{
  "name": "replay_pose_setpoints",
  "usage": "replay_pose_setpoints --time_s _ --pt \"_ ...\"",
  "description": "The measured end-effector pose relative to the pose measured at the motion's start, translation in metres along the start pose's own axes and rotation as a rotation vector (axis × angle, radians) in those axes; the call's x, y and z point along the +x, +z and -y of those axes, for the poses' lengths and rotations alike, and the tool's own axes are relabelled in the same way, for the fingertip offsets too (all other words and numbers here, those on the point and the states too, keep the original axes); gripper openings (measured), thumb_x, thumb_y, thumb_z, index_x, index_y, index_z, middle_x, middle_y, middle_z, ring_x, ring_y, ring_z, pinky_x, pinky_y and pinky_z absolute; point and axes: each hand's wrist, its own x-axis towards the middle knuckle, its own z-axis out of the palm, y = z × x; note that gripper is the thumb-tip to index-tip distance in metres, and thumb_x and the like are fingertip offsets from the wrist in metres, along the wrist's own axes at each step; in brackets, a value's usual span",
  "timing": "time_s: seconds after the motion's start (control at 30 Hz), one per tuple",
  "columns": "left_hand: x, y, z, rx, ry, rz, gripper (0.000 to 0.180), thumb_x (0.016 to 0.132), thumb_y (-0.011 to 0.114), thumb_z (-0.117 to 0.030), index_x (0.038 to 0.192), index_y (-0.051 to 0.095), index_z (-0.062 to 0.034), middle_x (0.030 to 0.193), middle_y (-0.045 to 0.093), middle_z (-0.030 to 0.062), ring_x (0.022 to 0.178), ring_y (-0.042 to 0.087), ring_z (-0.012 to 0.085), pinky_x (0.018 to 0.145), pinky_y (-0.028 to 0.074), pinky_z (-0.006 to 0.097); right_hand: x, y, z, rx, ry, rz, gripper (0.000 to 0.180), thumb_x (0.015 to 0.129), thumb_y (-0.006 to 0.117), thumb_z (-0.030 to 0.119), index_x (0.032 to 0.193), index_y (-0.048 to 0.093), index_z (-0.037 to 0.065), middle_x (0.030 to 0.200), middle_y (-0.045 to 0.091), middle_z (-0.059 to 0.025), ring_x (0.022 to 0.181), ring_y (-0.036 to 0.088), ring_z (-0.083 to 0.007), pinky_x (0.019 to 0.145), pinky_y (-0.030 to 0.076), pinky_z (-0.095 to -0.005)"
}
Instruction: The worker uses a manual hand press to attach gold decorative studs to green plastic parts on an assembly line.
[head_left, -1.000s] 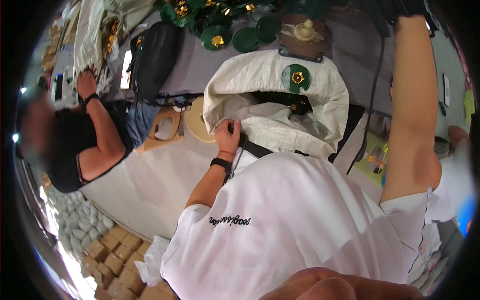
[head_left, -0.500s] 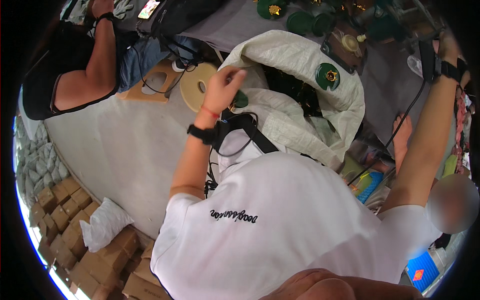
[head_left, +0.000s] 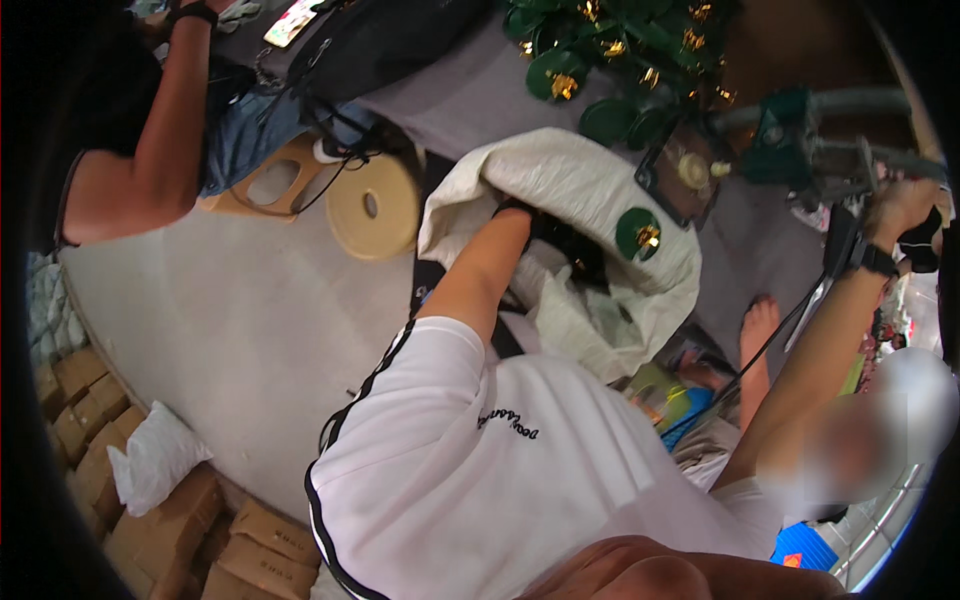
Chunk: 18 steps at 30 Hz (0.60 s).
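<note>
My left forearm (head_left: 482, 265) reaches down into the mouth of a large white woven sack (head_left: 560, 165). The hand itself is hidden in the dark opening, past a black wristband. A green round disc with a gold foil piece (head_left: 638, 235) lies on the sack's folded rim. Far to the right, my right hand (head_left: 903, 208) is at the metal part of a bench machine (head_left: 800, 150). Its fingers look curled, but what lies within them is not clear. A black device is strapped at that wrist.
More green discs with gold pieces (head_left: 610, 60) pile on the grey-covered table (head_left: 440, 105). A person's arm (head_left: 165, 140) is at left, near a beige round stool (head_left: 370, 205). Cardboard boxes (head_left: 165, 530) and a white bag (head_left: 158, 455) sit lower left. A bare foot (head_left: 758, 330) shows right.
My left hand has gone from above the sack's left edge down into its opening. My view has shifted, bringing more of the table and machine into sight; my right hand stays by the machine.
</note>
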Motion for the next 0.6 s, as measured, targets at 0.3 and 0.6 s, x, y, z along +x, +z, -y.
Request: replay_pose_setpoints --time_s 0.3,0.6 --pt "0.243 -0.390 0.078 0.167 0.843 0.336 0.007 0.086 0.057 -0.007 0.085 0.057 -0.0005 0.100 0.059 0.0090 0.099 0.058 0.0278 0.090 0.048 0.038 0.007 -0.028 -0.004 0.267 0.181 0.090 0.027 0.099 0.042 0.026 0.096 0.055 0.003 0.084 0.059 -0.0095 0.073 0.060 -0.0239 0.076 0.056 -0.0434" --pt "0.254 -0.389 0.030 0.389 0.606 0.362 0.025 0.088 0.059 -0.018 0.106 0.065 -0.0019 0.120 0.062 0.0181 0.107 0.060 0.0346 0.091 0.049 0.041 -0.001 -0.032 -0.016 0.185 0.054 0.165 0.032 0.097 0.045 0.028 0.108 0.052 -0.002 0.085 0.056 -0.0105 0.073 0.056 -0.0221 0.069 0.052 -0.0333"
